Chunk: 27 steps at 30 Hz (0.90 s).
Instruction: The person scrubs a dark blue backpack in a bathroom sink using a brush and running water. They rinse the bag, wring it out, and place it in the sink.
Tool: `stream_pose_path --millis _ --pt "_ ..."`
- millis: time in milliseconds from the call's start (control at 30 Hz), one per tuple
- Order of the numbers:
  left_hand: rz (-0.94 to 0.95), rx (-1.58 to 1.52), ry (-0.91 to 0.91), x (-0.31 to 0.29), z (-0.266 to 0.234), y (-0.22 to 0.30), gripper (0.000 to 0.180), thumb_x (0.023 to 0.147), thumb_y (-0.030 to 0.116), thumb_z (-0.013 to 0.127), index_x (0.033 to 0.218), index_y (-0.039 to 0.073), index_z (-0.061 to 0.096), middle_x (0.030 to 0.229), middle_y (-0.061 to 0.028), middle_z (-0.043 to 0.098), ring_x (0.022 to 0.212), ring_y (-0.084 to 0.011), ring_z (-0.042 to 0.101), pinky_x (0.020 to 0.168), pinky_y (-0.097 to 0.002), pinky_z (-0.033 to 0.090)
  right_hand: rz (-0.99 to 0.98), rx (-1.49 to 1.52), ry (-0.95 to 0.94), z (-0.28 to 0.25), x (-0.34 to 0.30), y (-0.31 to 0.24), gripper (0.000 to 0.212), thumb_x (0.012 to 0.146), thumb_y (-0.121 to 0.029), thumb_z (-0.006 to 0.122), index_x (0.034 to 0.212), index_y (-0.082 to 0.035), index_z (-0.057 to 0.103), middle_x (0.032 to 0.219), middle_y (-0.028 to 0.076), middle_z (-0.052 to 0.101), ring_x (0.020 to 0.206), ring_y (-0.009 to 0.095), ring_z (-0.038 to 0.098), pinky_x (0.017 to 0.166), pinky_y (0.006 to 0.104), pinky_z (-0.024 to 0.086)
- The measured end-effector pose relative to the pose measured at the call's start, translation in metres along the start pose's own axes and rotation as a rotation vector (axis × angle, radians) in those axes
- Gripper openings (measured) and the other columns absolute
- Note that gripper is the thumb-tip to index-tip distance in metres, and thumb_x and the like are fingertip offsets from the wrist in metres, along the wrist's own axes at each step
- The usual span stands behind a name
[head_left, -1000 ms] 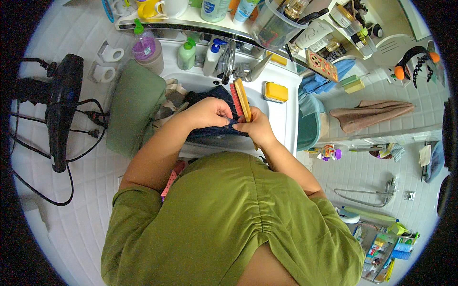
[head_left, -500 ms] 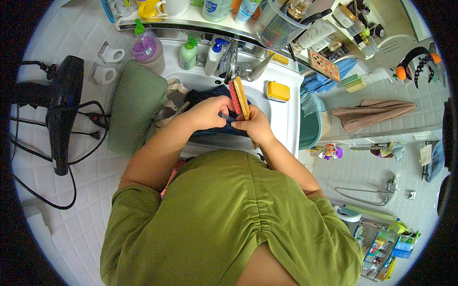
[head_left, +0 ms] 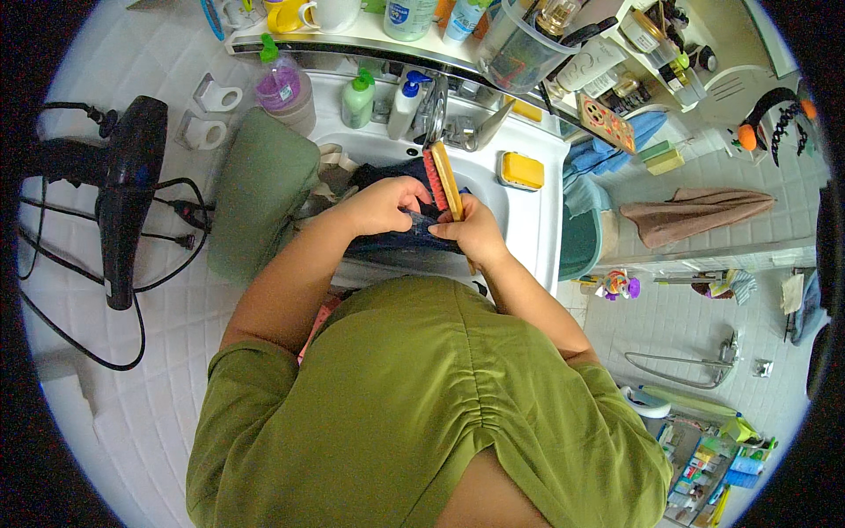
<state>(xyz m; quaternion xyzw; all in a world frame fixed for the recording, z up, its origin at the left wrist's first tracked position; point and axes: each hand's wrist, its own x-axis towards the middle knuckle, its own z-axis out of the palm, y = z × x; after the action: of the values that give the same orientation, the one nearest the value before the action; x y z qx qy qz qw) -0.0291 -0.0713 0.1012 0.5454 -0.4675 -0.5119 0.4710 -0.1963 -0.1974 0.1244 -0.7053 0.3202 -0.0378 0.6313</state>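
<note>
Closest to us is our olive-green top [head_left: 387,396], and just past it both hands are busy. Our left hand [head_left: 384,208] is curled in, thumb and fingers pinching an edge of the navy cloth [head_left: 407,242], which lies bunched in the white washbasin [head_left: 544,211]. Our right hand [head_left: 475,231] has its thumb on that same cloth while gripping a wooden scrub brush [head_left: 450,180], tipped upward, reddish bristles facing left. Farther back we've got a yellow soap bar [head_left: 522,169] on the right ledge, then the chrome tap [head_left: 437,110] and a green pump bottle [head_left: 358,103].
</note>
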Motion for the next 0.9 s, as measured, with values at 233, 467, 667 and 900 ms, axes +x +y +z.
stream_pose_path --millis 233,467,667,900 --pt "-0.011 0.197 0.07 -0.003 0.009 0.015 0.046 0.064 -0.006 0.06 0.109 0.001 0.051 0.086 -0.0051 0.058 0.08 -0.0133 0.056 0.07 -0.0256 0.045 0.0 -0.001 -0.001 0.0 0.003 0.001 0.037 0.064 0.005 0.076 0.093 -0.002 0.054 0.08 0.002 0.058 0.071 0.012 0.055 0.068 0.0246 0.047" --pt "0.031 0.105 0.065 -0.002 0.001 -0.009 0.042 0.064 -0.004 0.06 0.105 -0.001 0.053 0.082 -0.0057 0.058 0.074 -0.013 0.056 0.065 -0.0258 0.045 0.024 -0.053 -0.042 0.001 0.005 -0.002 0.035 0.064 0.003 0.076 0.091 -0.002 0.055 0.079 0.001 0.058 0.072 0.012 0.055 0.069 0.0247 0.046" --pt "-0.001 0.079 0.071 -0.002 0.005 -0.003 0.041 0.065 -0.006 0.059 0.106 -0.001 0.052 0.084 -0.0046 0.057 0.075 -0.0122 0.054 0.066 -0.025 0.044 0.0 0.024 -0.046 0.001 0.007 0.002 0.033 0.064 0.005 0.075 0.09 -0.003 0.056 0.077 0.001 0.058 0.071 0.011 0.055 0.068 0.0246 0.046" --pt "-0.074 -0.041 0.017 -0.001 0.0 -0.01 0.043 0.067 -0.008 0.055 0.109 0.0 0.051 0.086 -0.0039 0.056 0.077 -0.0116 0.054 0.07 -0.0238 0.044 0.003 -0.021 -0.055 0.001 0.007 0.003 0.034 0.063 0.005 0.075 0.091 -0.003 0.056 0.078 0.001 0.058 0.071 0.012 0.055 0.069 0.0244 0.046"
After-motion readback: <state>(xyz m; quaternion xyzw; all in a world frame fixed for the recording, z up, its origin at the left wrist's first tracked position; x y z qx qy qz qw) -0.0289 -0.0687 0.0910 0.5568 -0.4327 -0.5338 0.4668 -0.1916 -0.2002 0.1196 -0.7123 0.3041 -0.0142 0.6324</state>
